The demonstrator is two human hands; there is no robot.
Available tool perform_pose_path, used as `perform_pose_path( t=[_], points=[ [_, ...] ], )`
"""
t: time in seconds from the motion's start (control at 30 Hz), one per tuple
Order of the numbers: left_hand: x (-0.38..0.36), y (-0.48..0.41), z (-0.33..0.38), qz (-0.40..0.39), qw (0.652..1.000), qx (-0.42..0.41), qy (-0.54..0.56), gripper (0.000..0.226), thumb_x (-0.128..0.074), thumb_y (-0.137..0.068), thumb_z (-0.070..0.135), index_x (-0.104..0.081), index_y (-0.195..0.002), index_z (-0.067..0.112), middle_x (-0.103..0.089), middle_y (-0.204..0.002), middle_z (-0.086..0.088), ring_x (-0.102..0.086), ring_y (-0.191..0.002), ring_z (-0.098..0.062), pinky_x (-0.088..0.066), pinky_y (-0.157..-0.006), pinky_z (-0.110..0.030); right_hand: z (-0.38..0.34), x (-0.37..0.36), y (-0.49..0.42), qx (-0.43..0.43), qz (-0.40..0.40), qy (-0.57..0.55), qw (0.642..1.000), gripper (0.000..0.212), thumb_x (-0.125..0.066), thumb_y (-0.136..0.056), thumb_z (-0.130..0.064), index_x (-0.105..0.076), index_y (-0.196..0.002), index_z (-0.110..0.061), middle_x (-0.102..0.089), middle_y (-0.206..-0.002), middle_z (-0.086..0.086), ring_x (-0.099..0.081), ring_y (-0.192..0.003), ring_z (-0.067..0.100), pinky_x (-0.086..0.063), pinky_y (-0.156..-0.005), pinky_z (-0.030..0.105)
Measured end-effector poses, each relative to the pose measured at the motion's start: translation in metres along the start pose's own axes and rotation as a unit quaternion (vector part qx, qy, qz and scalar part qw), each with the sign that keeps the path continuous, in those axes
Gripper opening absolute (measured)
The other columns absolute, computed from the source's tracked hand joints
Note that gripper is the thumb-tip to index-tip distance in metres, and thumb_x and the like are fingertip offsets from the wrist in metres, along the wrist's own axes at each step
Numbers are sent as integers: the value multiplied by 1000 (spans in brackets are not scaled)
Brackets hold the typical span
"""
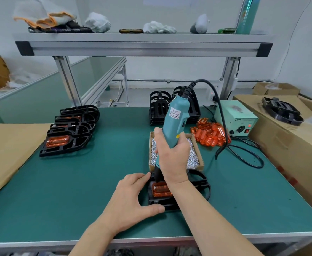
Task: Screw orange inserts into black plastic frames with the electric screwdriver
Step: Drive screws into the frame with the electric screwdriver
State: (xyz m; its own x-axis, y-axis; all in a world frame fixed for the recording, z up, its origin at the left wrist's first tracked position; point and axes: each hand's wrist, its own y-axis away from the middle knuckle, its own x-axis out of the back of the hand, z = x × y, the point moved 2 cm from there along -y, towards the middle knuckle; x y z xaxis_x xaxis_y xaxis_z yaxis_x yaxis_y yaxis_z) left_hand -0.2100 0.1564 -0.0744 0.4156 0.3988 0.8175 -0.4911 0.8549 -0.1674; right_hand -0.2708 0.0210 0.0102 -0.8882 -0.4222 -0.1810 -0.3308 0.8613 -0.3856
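If the tip slips, it can scratch the orange insert (160,190), because my right hand (171,156) grips the electric screwdriver (175,122) tilted. My left hand (131,196) holds the black frame (199,183) between thumb and fingers. It lies near, at the middle of the table (77,182); the insert looks translucent and ribbed.

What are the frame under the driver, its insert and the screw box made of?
Frame: black moulded plastic by the look, matte with a slight sheen, ribbed openwork. Insert: translucent orange plastic, glossy; light glows through it. Screw box: plain brown cardboard, dull, with raw edges at the rim. Screws inside: bright silvery metal, likely plated steel, though too small to be sure.
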Motion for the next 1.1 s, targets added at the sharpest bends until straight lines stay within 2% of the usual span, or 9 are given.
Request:
perform_pose_path(
  t=[0.07, 0.27, 0.43, 0.57, 0.73, 0.83, 0.93, 1.03, 1.1],
  points=[
    [0, 0, 0, 0, 1000, -1, -1, 118, -48, -53, 98, -36, -151, 33, -31, -130, 30, -30, -128, 3, -22, -107, -17, -2, -3, 1, 19, -8, 17, 1000, 30, -70, -79, -48, -58, -80, -20, -61, -64, 12, -59, -57, 32, -53, -55, 47],
    [0, 0, 0, 2, 1000, -8, 3, 111, -53, -57, 93, -37, -150, 34, -35, -131, 29, -32, -127, 3, -25, -108, -19, -1, -3, 3, 29, -12, 26, 999, 26, -69, -80, -47, -56, -78, -24, -60, -64, 10, -56, -59, 34, -52, -56, 48],
    [-1, -1, 2, 5, 1000, -9, 12, 106, -58, -59, 89, -40, -148, 36, -42, -133, 24, -35, -126, 0, -30, -110, -24, 5, -6, 5, 26, -32, 35, 999, 21, -70, -79, -48, -54, -75, -34, -55, -59, -4, -52, -52, 22, -48, -49, 39],
    [-1, -2, 0, 3, 1000, -6, 10, 105, -59, -58, 89, -42, -147, 36, -43, -134, 23, -37, -126, -1, -32, -111, -27, 9, -10, 4, 13, -37, 50, 998, 25, -70, -77, -50, -54, -77, -31, -54, -58, -7, -53, -52, 22, -49, -50, 42],
    [-1, -2, -1, 1, 1000, 3, 8, 114, -52, -54, 96, -39, -149, 35, -40, -135, 24, -34, -128, 0, -28, -112, -23, 7, -6, 1, -20, -29, 14, 999, 31, -69, -75, -50, -54, -75, -23, -59, -64, 16, -53, -54, 24, -51, -55, 49],
    [0, -2, -1, 1, 1000, 6, 7, 117, -51, -53, 97, -39, -150, 32, -36, -132, 27, -33, -129, 0, -26, -111, -21, 1, -2, 2, -20, -44, -7, 999, 35, -70, -78, -45, -56, -79, -14, -59, -65, 20, -54, -55, 31, -52, -56, 50],
    [0, -2, -1, -1, 1000, 8, 9, 117, -52, -54, 97, -39, -149, 31, -37, -133, 26, -34, -129, -1, -28, -111, -23, -4, 3, 3, -13, -46, -31, 998, 36, -73, -81, -40, -58, -83, -7, -57, -58, 9, -54, -50, 19, -52, -54, 40],
    [0, -1, -1, -2, 1000, 7, 11, 116, -52, -54, 96, -39, -150, 32, -40, -136, 22, -35, -130, -3, -30, -113, -26, -13, 10, -6, -14, -19, -78, 997, 28, -74, -84, -37, -60, -84, -13, -57, -57, -1, -54, -48, 12, -48, -54, 26],
    [0, 0, 0, -5, 1000, 4, 3, 116, -51, -55, 96, -38, -150, 31, -40, -137, 21, -35, -130, -2, -29, -114, -26, -15, 13, -17, -32, 10, -105, 994, 22, -74, -88, -33, -59, -89, -17, -57, -55, -5, -54, -48, 11, -48, -53, 22]
  ],
)
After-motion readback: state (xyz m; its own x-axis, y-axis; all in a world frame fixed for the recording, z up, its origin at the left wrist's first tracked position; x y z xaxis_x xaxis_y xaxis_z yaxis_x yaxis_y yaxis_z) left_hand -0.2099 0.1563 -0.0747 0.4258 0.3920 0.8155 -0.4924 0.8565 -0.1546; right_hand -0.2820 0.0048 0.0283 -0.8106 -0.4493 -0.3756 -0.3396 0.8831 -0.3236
